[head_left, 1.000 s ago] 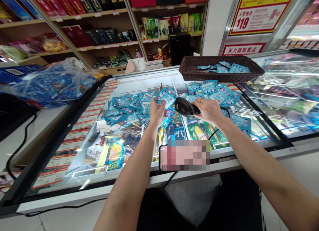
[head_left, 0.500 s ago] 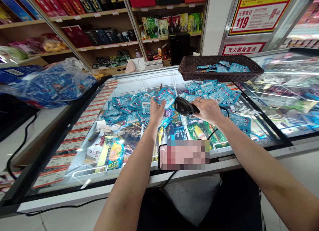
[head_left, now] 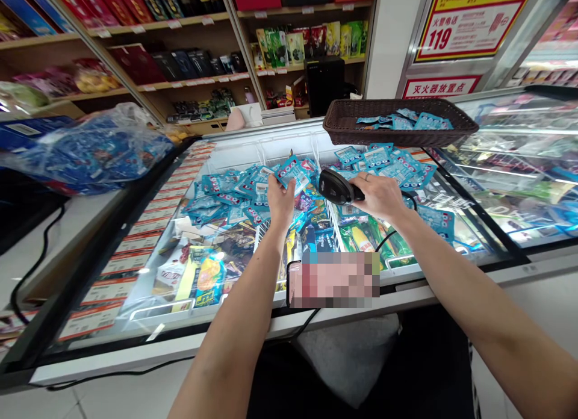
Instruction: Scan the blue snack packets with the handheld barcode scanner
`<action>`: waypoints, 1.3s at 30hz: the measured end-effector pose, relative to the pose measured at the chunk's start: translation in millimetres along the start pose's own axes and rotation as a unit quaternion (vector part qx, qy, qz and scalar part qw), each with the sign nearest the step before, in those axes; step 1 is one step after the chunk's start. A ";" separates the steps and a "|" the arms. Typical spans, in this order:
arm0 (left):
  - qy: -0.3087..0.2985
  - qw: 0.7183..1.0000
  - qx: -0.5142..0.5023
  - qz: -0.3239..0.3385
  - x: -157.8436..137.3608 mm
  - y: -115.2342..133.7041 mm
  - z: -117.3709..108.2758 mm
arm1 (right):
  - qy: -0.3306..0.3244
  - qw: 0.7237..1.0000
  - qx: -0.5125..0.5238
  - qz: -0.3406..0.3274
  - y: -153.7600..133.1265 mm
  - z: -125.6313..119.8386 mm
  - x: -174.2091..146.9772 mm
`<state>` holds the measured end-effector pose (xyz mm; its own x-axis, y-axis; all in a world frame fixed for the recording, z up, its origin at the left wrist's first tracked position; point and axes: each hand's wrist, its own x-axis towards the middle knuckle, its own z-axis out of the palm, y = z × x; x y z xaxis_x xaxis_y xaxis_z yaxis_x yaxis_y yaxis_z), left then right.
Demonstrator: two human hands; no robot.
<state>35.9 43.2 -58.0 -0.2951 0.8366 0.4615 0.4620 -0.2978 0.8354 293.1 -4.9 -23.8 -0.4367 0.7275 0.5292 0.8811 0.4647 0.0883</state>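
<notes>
My left hand (head_left: 282, 201) is closed on a small blue packet (head_left: 293, 173), its printed side tilted up between thumb and fingers. In my right hand (head_left: 379, 193) is a black barcode scanner (head_left: 335, 187), its head pointing left toward that packet. A cable runs from the scanner's handle down past my right wrist. Around both hands many like packets lie in loose piles on the freezer's glass top, one pile (head_left: 217, 193) to the left and another (head_left: 401, 166) to the right.
A brown wicker basket (head_left: 334, 130) with several blue packets stands at the back right. A phone (head_left: 334, 283) with a blurred screen lies at the front edge. Bulky plastic bags (head_left: 99, 148) of blue packets sit on the left. Frozen goods show under the glass; shelves stand behind.
My left hand has shifted slightly left with the packet, which is turned a little. The scanner in my right hand has moved slightly to the right. The piles look the same.
</notes>
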 end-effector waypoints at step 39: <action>-0.324 0.871 0.197 0.314 -27.7 42.9 3.3 | 0.036 0.977 -0.018 0.208 15.4 -2.2 1.7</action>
<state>66.7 8.8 -35.9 0.5928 0.6881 0.4184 0.6515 -0.7152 0.2530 306.3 2.4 -19.6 -0.0257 0.8120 0.5832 0.9860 0.1166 -0.1188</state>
